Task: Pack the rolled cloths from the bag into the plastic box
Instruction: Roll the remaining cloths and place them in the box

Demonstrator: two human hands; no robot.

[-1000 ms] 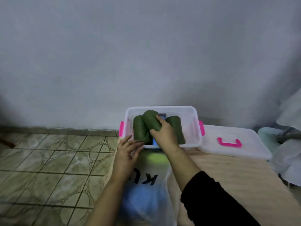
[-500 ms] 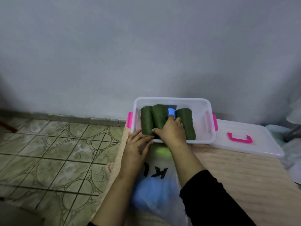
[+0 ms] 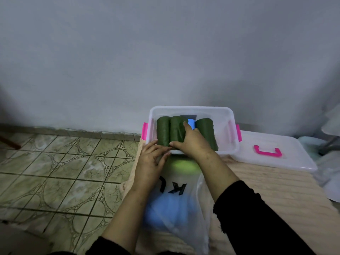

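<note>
Right hand (image 3: 191, 142) in plastic box (image 3: 232, 115) — fingers curled over middle green rolled cloth (image 3: 176, 130), blue cloth (image 3: 191, 123) beside. Left hand (image 3: 150, 159) flat, fingers straight — on bag (image 3: 176, 208) near box.

- Three dark green rolled cloths are lying side by side in the box: left roll (image 3: 163, 132), middle roll (image 3: 176, 130), right roll (image 3: 206, 132).
- One blue rolled cloth (image 3: 191, 123) is showing between the middle and right green ones.
- One clear plastic box (image 3: 230, 118) is standing with two pink latches.
- One lid (image 3: 294, 161) is lying beside it.
- One plastic bag (image 3: 184, 208) is lying in front.
- Two hands are working: left hand (image 3: 150, 162), right hand (image 3: 193, 142).
</note>
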